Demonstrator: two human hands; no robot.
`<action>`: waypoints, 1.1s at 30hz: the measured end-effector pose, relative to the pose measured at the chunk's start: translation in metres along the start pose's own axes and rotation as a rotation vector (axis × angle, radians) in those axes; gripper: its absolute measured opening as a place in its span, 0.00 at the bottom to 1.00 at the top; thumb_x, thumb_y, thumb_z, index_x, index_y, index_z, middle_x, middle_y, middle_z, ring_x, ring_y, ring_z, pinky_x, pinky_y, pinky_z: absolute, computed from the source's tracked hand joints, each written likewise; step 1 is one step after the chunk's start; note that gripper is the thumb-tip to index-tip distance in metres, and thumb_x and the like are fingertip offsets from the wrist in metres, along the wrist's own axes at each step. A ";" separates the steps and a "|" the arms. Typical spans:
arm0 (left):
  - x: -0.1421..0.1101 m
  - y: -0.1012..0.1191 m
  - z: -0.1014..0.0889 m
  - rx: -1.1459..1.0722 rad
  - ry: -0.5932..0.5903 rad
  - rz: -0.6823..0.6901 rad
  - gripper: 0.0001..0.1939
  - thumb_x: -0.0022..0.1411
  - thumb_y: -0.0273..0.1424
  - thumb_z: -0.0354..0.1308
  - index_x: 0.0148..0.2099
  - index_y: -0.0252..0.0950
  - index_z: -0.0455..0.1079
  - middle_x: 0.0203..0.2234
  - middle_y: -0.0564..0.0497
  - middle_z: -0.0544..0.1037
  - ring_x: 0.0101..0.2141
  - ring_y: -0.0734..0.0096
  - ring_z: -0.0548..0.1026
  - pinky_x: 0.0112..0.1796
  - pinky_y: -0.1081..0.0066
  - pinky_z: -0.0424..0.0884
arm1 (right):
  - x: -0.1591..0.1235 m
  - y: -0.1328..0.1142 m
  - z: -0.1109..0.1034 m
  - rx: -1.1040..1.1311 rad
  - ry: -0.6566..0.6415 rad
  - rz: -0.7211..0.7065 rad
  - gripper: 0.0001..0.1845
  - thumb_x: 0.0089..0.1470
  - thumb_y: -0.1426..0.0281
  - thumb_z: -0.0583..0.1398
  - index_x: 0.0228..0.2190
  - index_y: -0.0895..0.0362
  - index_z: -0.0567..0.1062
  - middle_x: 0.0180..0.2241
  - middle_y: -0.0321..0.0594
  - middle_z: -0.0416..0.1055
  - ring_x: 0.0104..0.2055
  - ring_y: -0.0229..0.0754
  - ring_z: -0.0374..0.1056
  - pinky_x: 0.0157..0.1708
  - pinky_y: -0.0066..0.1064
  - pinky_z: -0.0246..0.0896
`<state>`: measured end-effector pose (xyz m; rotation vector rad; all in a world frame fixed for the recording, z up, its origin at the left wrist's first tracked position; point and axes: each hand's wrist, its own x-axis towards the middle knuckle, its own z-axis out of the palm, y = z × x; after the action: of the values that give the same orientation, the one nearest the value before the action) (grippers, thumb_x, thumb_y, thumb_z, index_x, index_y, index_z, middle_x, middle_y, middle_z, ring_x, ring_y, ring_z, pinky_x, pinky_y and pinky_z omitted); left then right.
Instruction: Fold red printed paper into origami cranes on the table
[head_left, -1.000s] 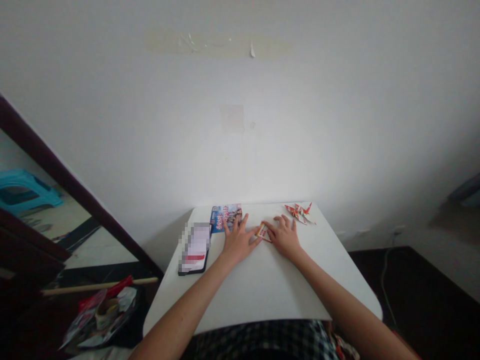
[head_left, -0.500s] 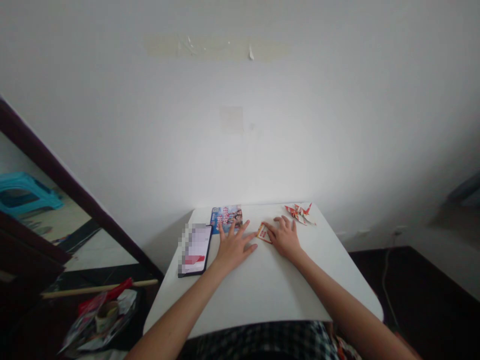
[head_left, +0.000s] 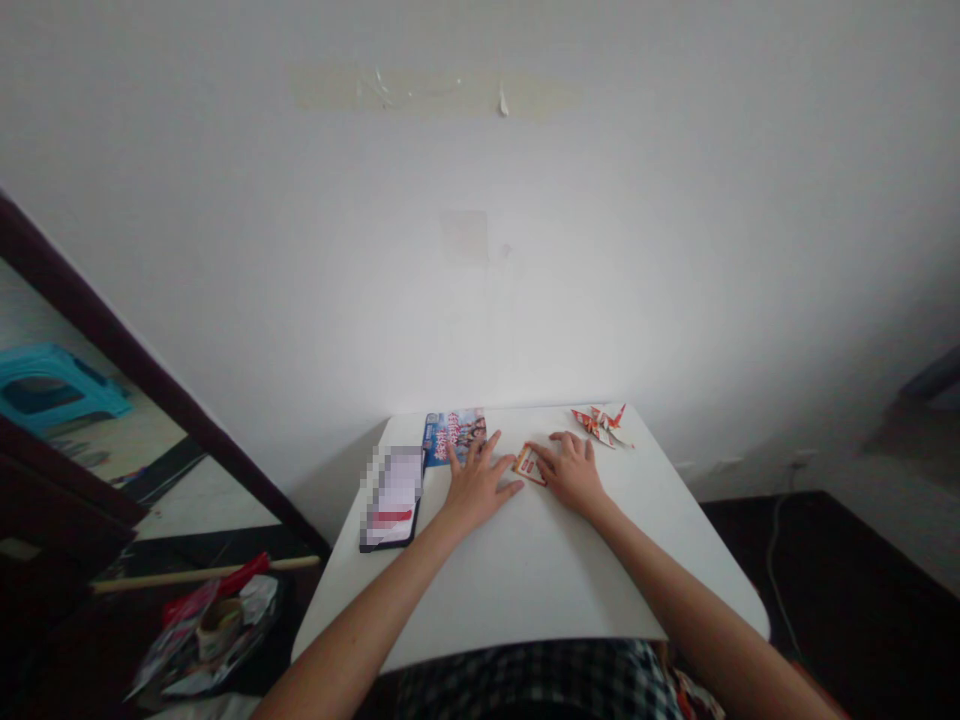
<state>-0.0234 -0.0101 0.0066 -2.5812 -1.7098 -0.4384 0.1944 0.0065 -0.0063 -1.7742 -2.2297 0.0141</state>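
A small folded piece of paper (head_left: 530,465), white and orange with red print, lies flat on the white table (head_left: 547,570). My right hand (head_left: 574,474) holds it down from the right, with the thumb and index finger on its edge and the other fingers curved on the tabletop. To its left, my left hand (head_left: 476,484) is open, fingers spread, with the thumb and index finger near the paper's left side. I cannot tell whether a fingertip touches it. Beyond my left fingertips lies a blue printed leaflet (head_left: 442,435), partly covered by them.
A phone (head_left: 396,500) with a blurred screen lies at the table's left edge. A red and white folded paper figure (head_left: 602,425) sits at the back right. The wall (head_left: 510,330) rises behind the table. Bags (head_left: 202,640) and a wooden stick (head_left: 210,573) are at the left.
My left hand pulled back a little left from the folded paper, then came back towards it. My right hand and the paper have stayed almost still.
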 end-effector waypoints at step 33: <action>0.027 0.013 0.005 -0.035 0.082 -0.138 0.23 0.64 0.57 0.51 0.58 0.66 0.72 0.72 0.58 0.57 0.70 0.40 0.50 0.63 0.27 0.32 | 0.004 -0.003 -0.007 0.059 0.015 0.066 0.23 0.62 0.56 0.59 0.58 0.37 0.72 0.60 0.45 0.62 0.65 0.53 0.53 0.64 0.52 0.44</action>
<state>-0.0013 0.0097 0.0105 -2.4399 -1.8754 -0.5738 0.1925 0.0084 0.0018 -1.8101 -2.1376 0.0793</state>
